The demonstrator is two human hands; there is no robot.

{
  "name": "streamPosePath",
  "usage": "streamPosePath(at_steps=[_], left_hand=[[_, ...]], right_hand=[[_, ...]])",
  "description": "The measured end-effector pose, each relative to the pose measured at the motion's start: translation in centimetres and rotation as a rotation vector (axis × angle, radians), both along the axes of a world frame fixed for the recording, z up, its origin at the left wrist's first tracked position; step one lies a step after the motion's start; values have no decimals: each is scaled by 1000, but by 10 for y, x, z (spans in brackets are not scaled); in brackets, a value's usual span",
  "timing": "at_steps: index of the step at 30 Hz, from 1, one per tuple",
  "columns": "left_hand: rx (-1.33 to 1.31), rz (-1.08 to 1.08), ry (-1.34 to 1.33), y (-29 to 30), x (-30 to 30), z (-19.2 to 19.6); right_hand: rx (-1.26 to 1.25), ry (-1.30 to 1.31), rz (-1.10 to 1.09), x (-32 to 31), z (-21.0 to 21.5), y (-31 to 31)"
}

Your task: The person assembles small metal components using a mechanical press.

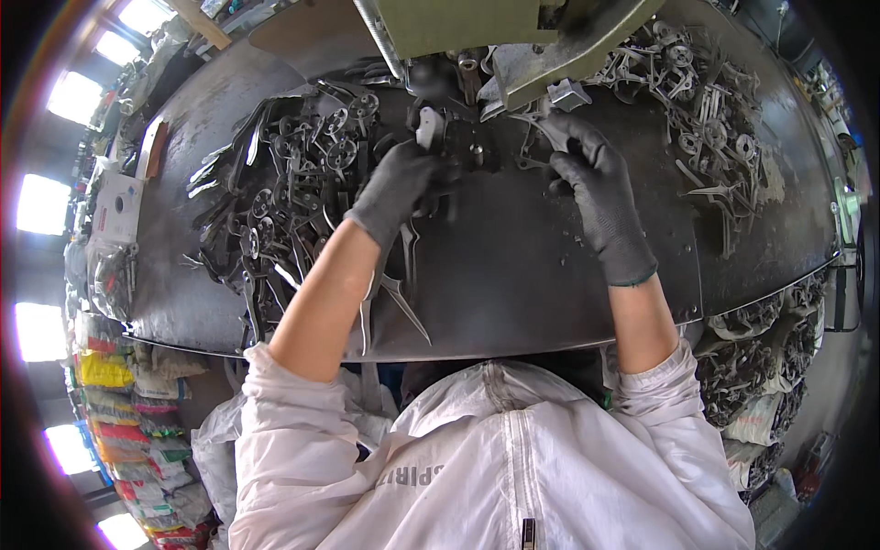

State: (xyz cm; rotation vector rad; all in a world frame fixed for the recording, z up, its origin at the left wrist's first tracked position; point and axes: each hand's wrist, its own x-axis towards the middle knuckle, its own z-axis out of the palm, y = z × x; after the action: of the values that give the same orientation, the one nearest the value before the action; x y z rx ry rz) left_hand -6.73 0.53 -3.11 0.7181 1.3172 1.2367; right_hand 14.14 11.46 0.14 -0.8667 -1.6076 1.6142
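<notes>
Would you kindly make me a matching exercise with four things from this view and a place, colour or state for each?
Things:
1. Machine
2. Jacket
3. Right hand
4. Yellow bag

Descriptions:
A. gloved, at a metal part
B. lower left of the picture
C. green, at the top edge
D. white, worn by the person

Pairs: 1-C, 2-D, 3-A, 4-B

White lettered zip-front jacket (587,458), bunched sleeves (298,426); dark grey gloves (607,206).
</notes>
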Motion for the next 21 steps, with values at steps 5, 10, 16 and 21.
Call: streamPosePath(at_steps=[5,10,16,21], left_hand=[[-66,26,121,-17,10,18],[212,-6,379,-16,22,15],[239,-216,902,-4,11,24],[176,-274,886,-6,-2,-17]], right_hand=[[-439,122,77,-13,4,-2],[-415,89,166,-22,1,1],[-102,-71,212,-39,-19,1],[69,-34,293,-42,-45,-4]])
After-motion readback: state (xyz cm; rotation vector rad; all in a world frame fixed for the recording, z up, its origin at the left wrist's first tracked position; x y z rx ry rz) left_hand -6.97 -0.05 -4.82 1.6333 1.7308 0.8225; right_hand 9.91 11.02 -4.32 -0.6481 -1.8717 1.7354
